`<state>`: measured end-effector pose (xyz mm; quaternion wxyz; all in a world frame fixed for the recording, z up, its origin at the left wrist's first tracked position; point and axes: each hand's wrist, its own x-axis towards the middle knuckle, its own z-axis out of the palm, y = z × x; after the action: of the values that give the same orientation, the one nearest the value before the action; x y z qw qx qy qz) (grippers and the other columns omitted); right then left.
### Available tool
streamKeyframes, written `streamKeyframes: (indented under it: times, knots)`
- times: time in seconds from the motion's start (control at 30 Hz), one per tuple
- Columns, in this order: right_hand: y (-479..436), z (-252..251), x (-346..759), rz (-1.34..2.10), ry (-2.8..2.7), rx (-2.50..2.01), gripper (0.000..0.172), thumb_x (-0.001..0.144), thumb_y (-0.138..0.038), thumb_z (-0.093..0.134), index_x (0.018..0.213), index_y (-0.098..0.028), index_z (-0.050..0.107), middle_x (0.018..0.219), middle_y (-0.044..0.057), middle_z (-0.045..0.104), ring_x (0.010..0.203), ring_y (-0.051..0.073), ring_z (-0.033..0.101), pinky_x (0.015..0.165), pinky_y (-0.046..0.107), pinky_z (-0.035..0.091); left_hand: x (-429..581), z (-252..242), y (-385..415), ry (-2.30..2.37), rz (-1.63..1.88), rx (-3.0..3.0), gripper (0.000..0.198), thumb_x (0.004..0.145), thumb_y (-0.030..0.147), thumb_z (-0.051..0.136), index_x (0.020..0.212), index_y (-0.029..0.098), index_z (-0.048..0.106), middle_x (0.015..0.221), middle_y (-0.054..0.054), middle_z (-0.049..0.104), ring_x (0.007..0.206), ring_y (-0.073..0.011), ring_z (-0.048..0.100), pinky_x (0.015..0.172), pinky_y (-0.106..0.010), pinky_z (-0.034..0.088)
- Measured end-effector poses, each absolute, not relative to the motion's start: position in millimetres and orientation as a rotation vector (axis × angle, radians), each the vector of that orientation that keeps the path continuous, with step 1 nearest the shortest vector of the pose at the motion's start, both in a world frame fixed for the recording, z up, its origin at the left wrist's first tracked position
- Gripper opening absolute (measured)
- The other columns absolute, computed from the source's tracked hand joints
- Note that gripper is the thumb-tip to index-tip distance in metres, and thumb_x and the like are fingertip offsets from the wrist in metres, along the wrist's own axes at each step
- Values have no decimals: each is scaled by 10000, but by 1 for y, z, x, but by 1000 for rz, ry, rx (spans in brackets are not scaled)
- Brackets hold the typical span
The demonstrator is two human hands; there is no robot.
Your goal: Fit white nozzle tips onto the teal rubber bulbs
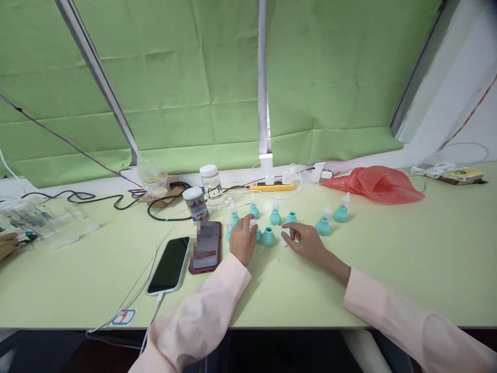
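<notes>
My left hand [243, 239] is closed round a teal squeeze bulb [258, 234] with a whitish tip, mostly hidden by the fingers. Beside it stands an uncapped teal bulb [267, 237], its round opening facing up. The thumb and index finger of my right hand [308, 242] come together in a pinch; what is between them is too small to make out. A small white piece [284, 242] lies by those fingertips. Another uncapped bulb [291, 217] stands just behind. Several bulbs with clear pointed nozzles, such as one bulb [323, 225] at right and another [275, 216] behind, stand upright around my hands.
Two phones, one dark-screened [169, 265] and one red-cased [205, 248], lie left of my hands. A printed can [196, 204], a white-lidded jar [210, 181], a yellow power strip [272, 187] and a red plastic bag [375, 185] are behind. Another person's hand [8, 244] shows far left.
</notes>
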<state>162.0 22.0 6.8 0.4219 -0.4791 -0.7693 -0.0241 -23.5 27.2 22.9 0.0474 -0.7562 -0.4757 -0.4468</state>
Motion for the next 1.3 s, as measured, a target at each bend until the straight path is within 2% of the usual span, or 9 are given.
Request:
streamKeyframes:
  times: [0.17, 0.27, 0.37, 0.47, 0.57, 0.63, 0.9, 1.13, 1.3]
  knots:
    - [12, 14, 161, -93, -1871, -918, 311, 656, -283, 545, 939, -166, 492, 636, 8, 517, 500, 96, 444, 493, 227, 392, -26, 33, 21, -1087, -1850, -2102, 180, 737, 188, 459, 888, 181, 364, 828, -43, 501, 743, -106, 496, 529, -201, 455]
    - [5, 24, 161, -126, -1835, -839, 520, 610, -307, 589, 1072, -165, 398, 876, 83, 531, 750, 175, 504, 624, 301, 431, -20, 35, 11, -907, -1994, -2125, 180, 709, 180, 499, 773, 191, 332, 756, -8, 501, 671, -76, 506, 530, -191, 461]
    - [2, 28, 160, -173, -1934, -777, 657, 577, -371, 607, 1139, -167, 335, 1039, 120, 485, 946, 243, 450, 732, 379, 407, -12, 30, 0, -959, -2033, -2363, 197, 691, 241, 522, 713, 185, 334, 697, 2, 510, 615, -74, 521, 480, -175, 467]
    - [4, 21, 159, -162, -2076, -732, 488, 650, -342, 559, 1083, -182, 401, 923, 83, 560, 819, 192, 521, 658, 315, 426, -6, 25, -5, -1063, -1995, -2561, 224, 657, 294, 557, 691, 171, 373, 660, 6, 527, 565, -70, 523, 471, -175, 478]
    - [7, 12, 156, -160, -2131, -774, 257, 729, -282, 489, 964, -177, 496, 683, 30, 596, 589, 125, 533, 510, 235, 393, -6, 25, -3, -1175, -1864, -2588, 223, 652, 334, 556, 658, 164, 413, 563, 30, 497, 476, -55, 486, 435, -164, 453]
    - [7, 7, 155, -175, -2131, -848, 239, 745, -293, 470, 939, -163, 521, 626, 23, 593, 550, 118, 526, 480, 225, 368, -7, 26, -1, -1205, -1729, -2556, 233, 670, 353, 532, 606, 164, 412, 500, 43, 465, 418, -46, 450, 408, -159, 418]
    - [9, 5, 153, -246, -2031, -1086, 239, 743, -338, 454, 848, -162, 576, 693, 49, 634, 590, 136, 568, 526, 226, 392, -13, 23, 7, -1285, -1192, -2377, 256, 746, 384, 423, 619, 169, 477, 444, 15, 513, 412, -84, 488, 415, -178, 345]
    - [6, 13, 153, -16, -1894, -1092, 209, 669, -322, 495, 828, -186, 498, 729, 31, 607, 629, 145, 567, 581, 240, 423, -13, 24, 12, -1518, -382, -2719, 182, 620, 364, 557, 685, 202, 504, 537, 6, 558, 497, -157, 542, 420, -204, 330]
    - [1, 16, 153, 90, -2029, -1058, 168, 648, -270, 483, 796, -197, 446, 683, 3, 566, 594, 128, 537, 561, 231, 413, -13, 24, 11, -1525, -350, -2724, 287, 665, 422, 489, 837, 192, 497, 601, -29, 572, 551, -187, 560, 455, -228, 355]
